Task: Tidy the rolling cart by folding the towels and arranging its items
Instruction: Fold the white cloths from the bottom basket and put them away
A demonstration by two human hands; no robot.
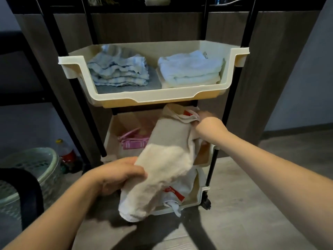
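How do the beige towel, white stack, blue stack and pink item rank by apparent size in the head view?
1. beige towel, though nearest the camera.
2-3. white stack and blue stack: alike.
4. pink item, partly hidden.
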